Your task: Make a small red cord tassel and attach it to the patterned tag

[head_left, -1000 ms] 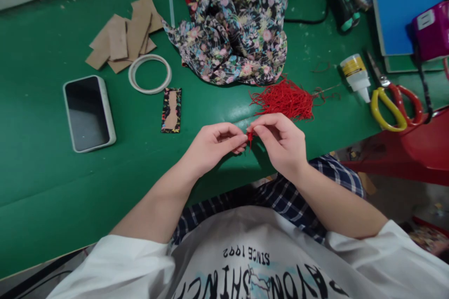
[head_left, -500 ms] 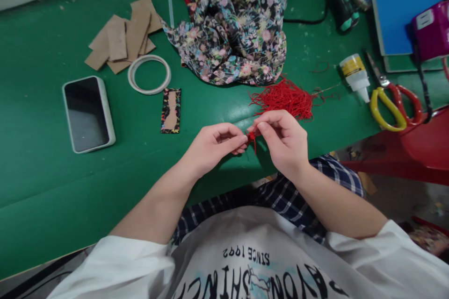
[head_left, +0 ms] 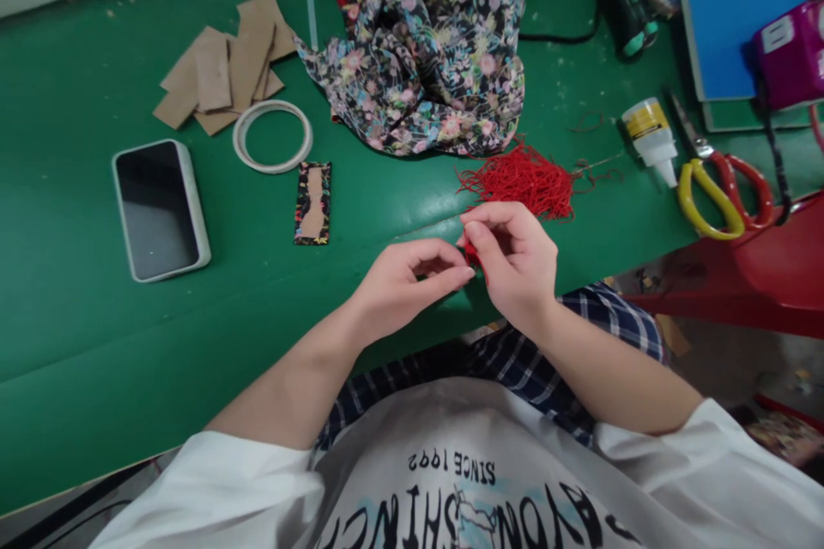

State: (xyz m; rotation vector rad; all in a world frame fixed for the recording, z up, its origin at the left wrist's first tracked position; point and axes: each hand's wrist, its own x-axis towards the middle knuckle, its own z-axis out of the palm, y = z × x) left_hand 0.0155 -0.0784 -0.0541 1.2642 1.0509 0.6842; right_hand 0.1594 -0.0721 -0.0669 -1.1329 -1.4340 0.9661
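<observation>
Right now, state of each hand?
Left hand: closed, fingertips pinching the red thread.
Right hand: closed, pinching the same red thread.

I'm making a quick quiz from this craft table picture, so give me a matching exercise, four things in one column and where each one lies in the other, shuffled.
Things:
1. phone
2. scissors
3. red thread pile
4. ring of tape

Places:
A. just beyond the right hand
B. far right, beside the glue bottle
C. below the cardboard pieces
D. far left, screen up on the green table

Pairs: 1-D, 2-B, 3-A, 4-C
</observation>
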